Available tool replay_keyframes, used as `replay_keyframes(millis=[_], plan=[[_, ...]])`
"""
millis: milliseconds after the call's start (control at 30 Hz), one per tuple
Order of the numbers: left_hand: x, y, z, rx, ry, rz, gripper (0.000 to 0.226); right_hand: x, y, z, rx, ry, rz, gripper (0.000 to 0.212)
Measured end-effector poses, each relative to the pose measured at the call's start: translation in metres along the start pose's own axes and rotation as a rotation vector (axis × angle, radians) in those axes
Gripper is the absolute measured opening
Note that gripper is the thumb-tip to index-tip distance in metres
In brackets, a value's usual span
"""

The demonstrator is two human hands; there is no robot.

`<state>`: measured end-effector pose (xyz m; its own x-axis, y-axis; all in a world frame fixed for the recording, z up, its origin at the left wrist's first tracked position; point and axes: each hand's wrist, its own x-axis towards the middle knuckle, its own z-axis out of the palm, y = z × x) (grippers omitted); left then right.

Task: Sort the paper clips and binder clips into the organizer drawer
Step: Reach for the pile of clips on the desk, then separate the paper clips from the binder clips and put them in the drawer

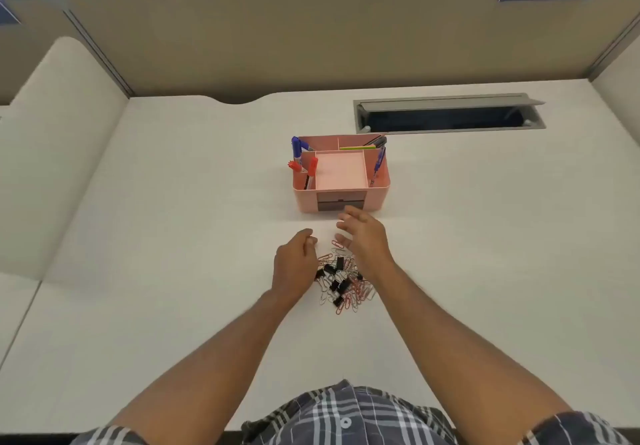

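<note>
Head view shows your right hand (363, 237) spread wide, empty, just short of the pink organizer's (375, 199) drawer (337, 204). Your left hand (294, 259) is loosely curled; I cannot tell whether it holds anything. Clip pile (343, 280) lies between your wrists.

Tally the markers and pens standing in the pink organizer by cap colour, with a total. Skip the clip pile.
Blue-capped: 2 (blue marker at the back left, blue pen on the right)
Red-capped: 2 (red marker, second red cap at the left edge)
Dark pens, back right corner: too blurred to count
Total countable: 4
</note>
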<state>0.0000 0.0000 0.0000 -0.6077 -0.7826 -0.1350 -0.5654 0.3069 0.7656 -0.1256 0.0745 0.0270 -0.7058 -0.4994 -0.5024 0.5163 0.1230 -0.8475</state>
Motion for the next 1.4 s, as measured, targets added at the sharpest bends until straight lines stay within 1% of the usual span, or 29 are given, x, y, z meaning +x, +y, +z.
replay_keyframes(millis=[67, 100, 200, 300, 367, 500, 567, 600, 667, 733, 867, 1000, 1133, 1200, 1267, 1333, 1400], plan=[[0.003, 0.000, -0.001, -0.065, 0.035, -0.066, 0.030, 0.006, -0.001, 0.009, 0.238, -0.046, 0.131, 0.030], [0.004, 0.000, -0.001, -0.080, 0.030, -0.080, 0.030, 0.007, -0.003, 0.014, 0.304, -0.060, 0.158, 0.032], [0.006, -0.001, -0.003, -0.116, -0.002, -0.130, 0.030, 0.010, -0.005, 0.024, 0.455, -0.051, 0.223, 0.032], [0.010, -0.002, -0.002, -0.163, 0.012, -0.164, 0.029, 0.010, -0.006, 0.029, 0.644, -0.047, 0.300, 0.027], [0.013, -0.001, -0.001, -0.207, 0.033, -0.184, 0.029, 0.012, -0.005, 0.031, 0.707, -0.046, 0.316, 0.026], [0.015, 0.006, 0.002, -0.298, 0.060, -0.193, 0.024, 0.006, -0.001, 0.030, 0.672, -0.051, 0.313, 0.032], [0.013, 0.012, 0.004, -0.399, 0.065, -0.198, 0.017, -0.001, 0.005, 0.026, 0.645, -0.056, 0.320, 0.034], [0.012, 0.015, 0.004, -0.471, 0.065, -0.207, 0.016, -0.005, 0.008, 0.023, 0.644, -0.056, 0.323, 0.036], [0.012, 0.022, 0.005, -0.601, 0.065, -0.240, 0.027, -0.014, 0.014, 0.018, 0.646, -0.064, 0.328, 0.040], [0.014, 0.027, 0.006, -0.668, 0.066, -0.276, 0.030, -0.021, 0.018, 0.014, 0.646, -0.079, 0.332, 0.042], [0.017, 0.028, 0.009, -0.665, 0.075, -0.327, 0.023, -0.029, 0.018, 0.012, 0.627, -0.094, 0.337, 0.045], [0.019, 0.023, 0.012, -0.697, 0.046, -0.383, 0.027, -0.029, 0.015, 0.010, 0.600, -0.092, 0.339, 0.045], [0.019, 0.021, 0.013, -0.713, 0.040, -0.376, 0.027, -0.029, 0.013, 0.008, 0.601, -0.084, 0.334, 0.042], [0.019, 0.022, 0.013, -0.702, 0.037, -0.364, 0.026, -0.029, 0.012, 0.008, 0.603, -0.079, 0.332, 0.038], [0.019, 0.023, 0.012, -0.697, 0.031, -0.359, 0.027, -0.028, 0.011, 0.007, 0.582, -0.060, 0.344, 0.028], [0.018, 0.021, 0.010, -0.663, 0.031, -0.347, 0.026, -0.026, 0.008, 0.004, 0.487, -0.018, 0.351, 0.017], [0.015, 0.016, 0.006, -0.542, 0.047, -0.311, 0.023, -0.023, 0.003, -0.006, 0.314, 0.030, 0.302, 0.013]])
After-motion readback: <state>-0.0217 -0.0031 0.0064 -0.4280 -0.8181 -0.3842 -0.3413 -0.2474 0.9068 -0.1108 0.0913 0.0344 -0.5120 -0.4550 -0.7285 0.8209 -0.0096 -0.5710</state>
